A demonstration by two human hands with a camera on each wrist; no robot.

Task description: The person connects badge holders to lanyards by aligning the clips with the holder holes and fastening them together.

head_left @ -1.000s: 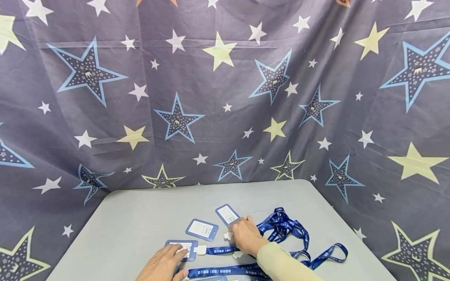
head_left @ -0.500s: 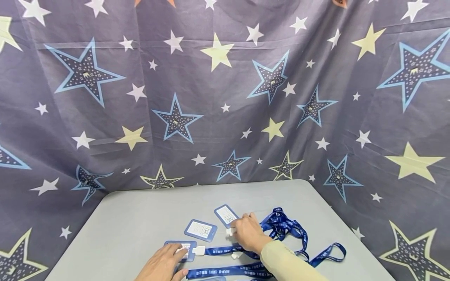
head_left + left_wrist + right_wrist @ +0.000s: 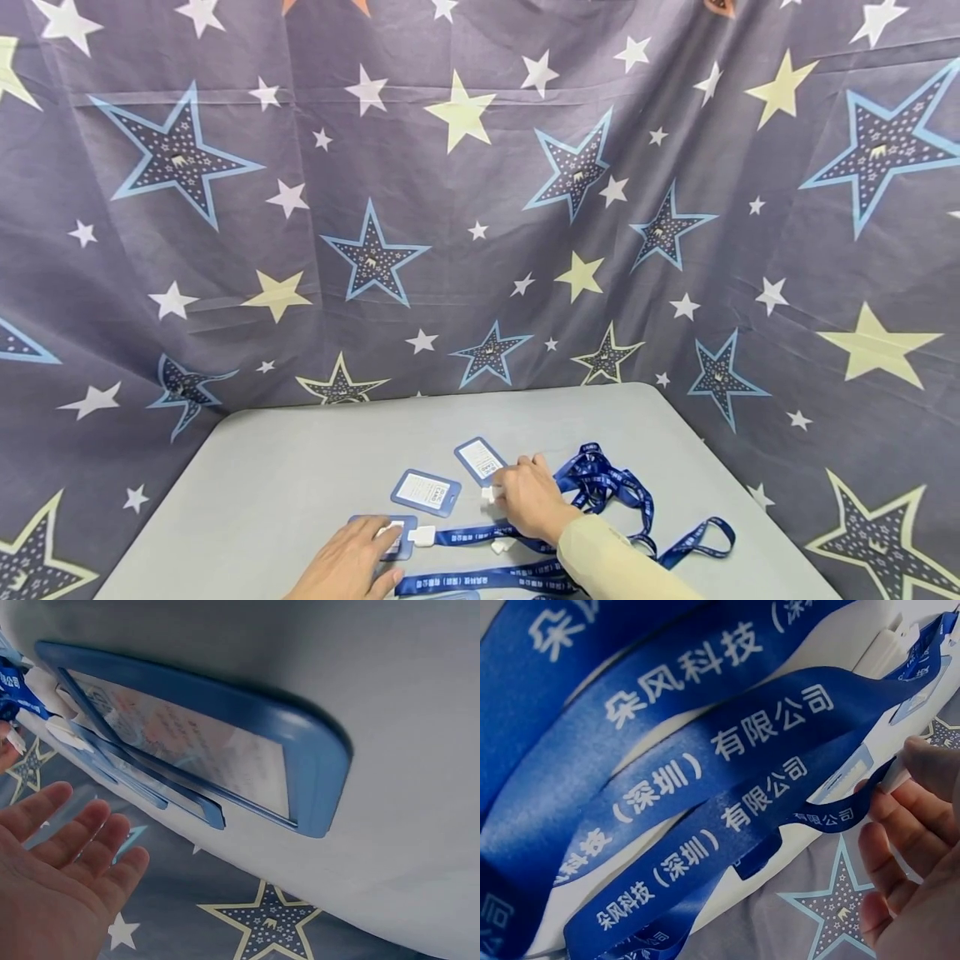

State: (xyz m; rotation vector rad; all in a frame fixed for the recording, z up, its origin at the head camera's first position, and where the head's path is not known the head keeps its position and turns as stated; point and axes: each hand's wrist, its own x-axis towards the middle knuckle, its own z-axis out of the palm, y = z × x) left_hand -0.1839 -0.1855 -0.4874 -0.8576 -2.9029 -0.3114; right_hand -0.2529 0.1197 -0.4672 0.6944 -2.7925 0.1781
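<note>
My right hand (image 3: 534, 500) pinches the white clip (image 3: 895, 774) of a blue lanyard between thumb and finger. Just beyond that hand lies a blue card holder (image 3: 478, 461) with a white card, its near corner close to the clip (image 3: 491, 494). With loosely spread fingers, my left hand (image 3: 347, 560) lies over another blue card holder (image 3: 402, 537), covering its left part. That holder's white clip (image 3: 423, 536) joins a lanyard strap (image 3: 468, 535). The left wrist view has the left fingers (image 3: 97, 832) extended, beside a card holder (image 3: 315, 780) large in front.
A third card holder (image 3: 426, 492) lies unattached between the hands. Tangled blue lanyards (image 3: 611, 483) are heaped at the right, with one loop (image 3: 712, 537) farther out. More straps (image 3: 480, 579) run along the front of the grey table (image 3: 247, 483). A starry curtain (image 3: 420, 333) stands behind.
The right hand has shifted slightly right and away, carrying the white clip nearer the far card holder. The left hand stays over its holder. The whole head view has drifted a little.
</note>
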